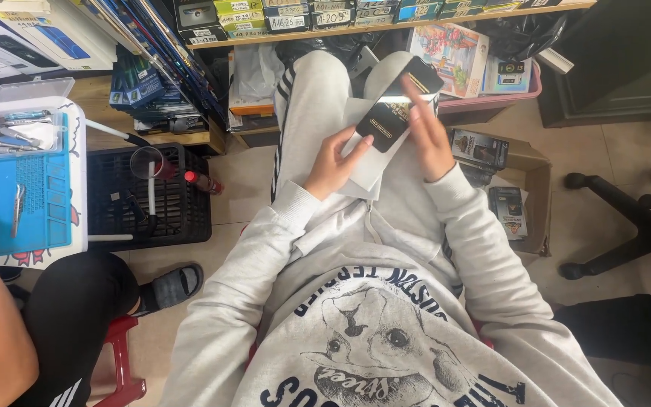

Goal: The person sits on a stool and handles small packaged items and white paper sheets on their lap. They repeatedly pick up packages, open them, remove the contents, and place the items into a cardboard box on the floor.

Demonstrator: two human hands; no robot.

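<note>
I sit with my knees up in grey trousers and a grey printed sweatshirt. My left hand grips the lower end of a flat white packet with a black card-like piece on top of it. My right hand lies open-fingered across the upper right of that black piece, and a black strip bends up past its fingertips. Both hands work over my lap.
A cardboard box with small black packages stands at my right. A black crate with a clear cup is at left. Another person's arm and knee sit by a blue work mat with tools. Shelves of boxes line the back; a black chair base is right.
</note>
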